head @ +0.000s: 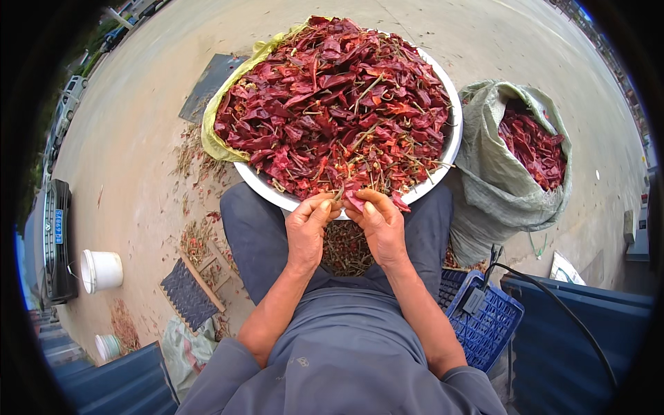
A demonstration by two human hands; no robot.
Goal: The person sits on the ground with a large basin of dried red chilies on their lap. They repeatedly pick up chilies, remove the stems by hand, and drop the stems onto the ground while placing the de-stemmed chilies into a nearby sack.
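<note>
A wide white-rimmed basin [456,129] in front of me is heaped with dried red chili peppers [321,104], with stems mixed in. Yellow woven cloth [220,140] lies over its left rim. Both hands meet at the basin's near edge. My left hand [309,225] pinches a thin brownish stem [339,194] between thumb and fingers. My right hand [381,223] holds a dried red pepper [354,200] by its fingertips, close beside the stem. Whether stem and pepper are joined cannot be told. Below the hands, a pile of stems [348,249] shows between my knees.
An open woven sack [482,155] of red peppers stands right of the basin. A blue plastic crate [482,332] with a cable is at my right hip. Left are a small wooden-framed seat [189,293], a white bucket [106,271], scattered stems and a parked car [56,241].
</note>
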